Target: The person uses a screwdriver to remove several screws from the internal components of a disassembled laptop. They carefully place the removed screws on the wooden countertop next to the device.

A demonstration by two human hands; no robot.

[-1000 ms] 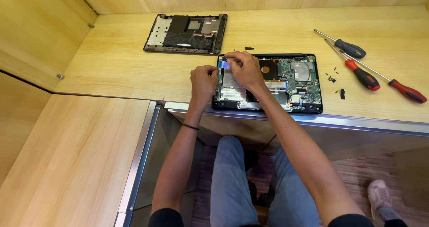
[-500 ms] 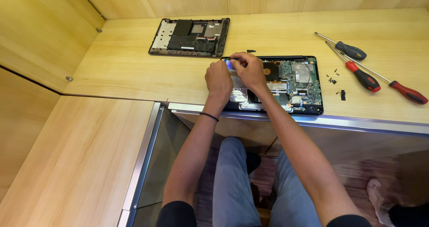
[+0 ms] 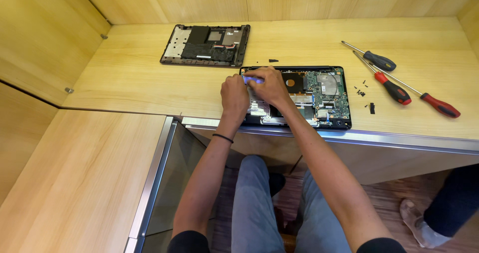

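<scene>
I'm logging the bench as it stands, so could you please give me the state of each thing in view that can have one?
Opened laptop: base cover off, circuit board exposed, lying flat on the wooden worktop.
Removed base cover: lying inner side up, apart from the laptop.
Left hand: resting on the laptop's left part.
Right hand: fingers on a small blue part; grip unclear.
Three screwdrivers: lying untouched.
Loose screws: scattered beside the laptop.

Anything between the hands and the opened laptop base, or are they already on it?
Nothing visible is in the way. Both the left hand and right hand rest directly on the opened laptop base, at its left half. The removed bottom cover and three screwdrivers lie apart from it, to either side.
</scene>
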